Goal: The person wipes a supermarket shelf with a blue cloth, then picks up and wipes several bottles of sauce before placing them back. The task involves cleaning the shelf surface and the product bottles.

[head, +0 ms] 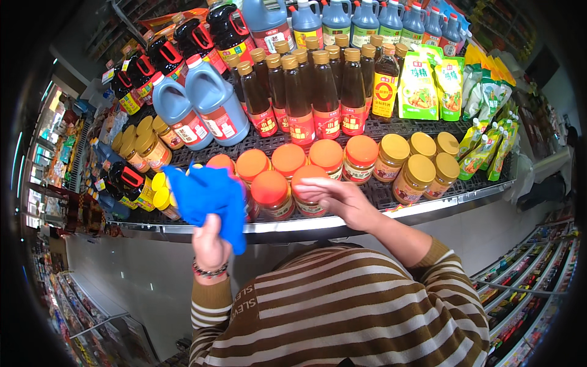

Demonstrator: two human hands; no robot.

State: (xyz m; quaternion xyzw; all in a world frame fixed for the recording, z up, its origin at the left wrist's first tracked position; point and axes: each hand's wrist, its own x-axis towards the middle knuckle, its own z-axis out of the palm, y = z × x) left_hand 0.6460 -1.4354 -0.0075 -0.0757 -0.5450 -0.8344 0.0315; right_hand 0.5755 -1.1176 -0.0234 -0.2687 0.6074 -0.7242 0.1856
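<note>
My left hand (212, 243) is closed on a bright blue cloth (208, 197), which is held up over the front left of the shelf and hides some jars behind it. My right hand (341, 199) has its fingers stretched out over a glass jar with an orange lid (309, 176) in the front row. Whether the fingertips touch the lid is unclear. Just left of it stands another orange-lidded jar (270, 188). More jars with orange lids form a row behind, and several gold-lidded jars (412, 181) stand to the right.
Dark glass sauce bottles (298, 101) stand behind the jars, with large blue jugs (218, 101) to their left. Green seasoning pouches (419, 87) are at the right. The shelf's metal front edge (293, 227) runs before me. Lower racks of packaged goods (527, 284) stand at right.
</note>
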